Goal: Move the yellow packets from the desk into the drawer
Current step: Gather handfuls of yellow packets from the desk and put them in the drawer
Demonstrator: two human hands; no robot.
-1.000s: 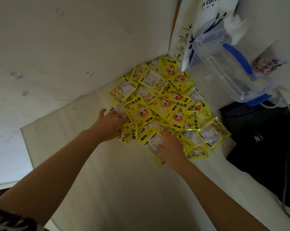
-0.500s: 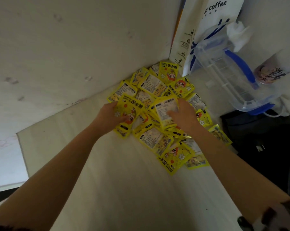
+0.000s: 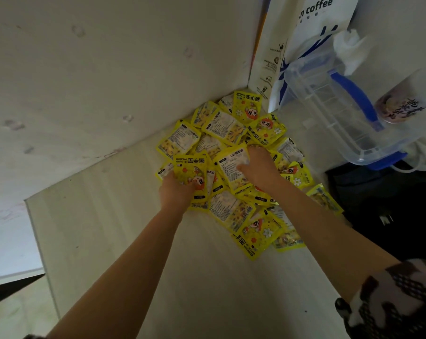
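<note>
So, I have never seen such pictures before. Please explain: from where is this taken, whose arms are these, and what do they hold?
No machine here: a camera on a person's head looks down at their own arms. On the pale desk, in the corner, lies a heap of yellow packets. The left hand grips a printed packet; the right hand holds another packet with its text side up. Behind stand a coffee bag and a clear box. No drawer is visible.
</note>
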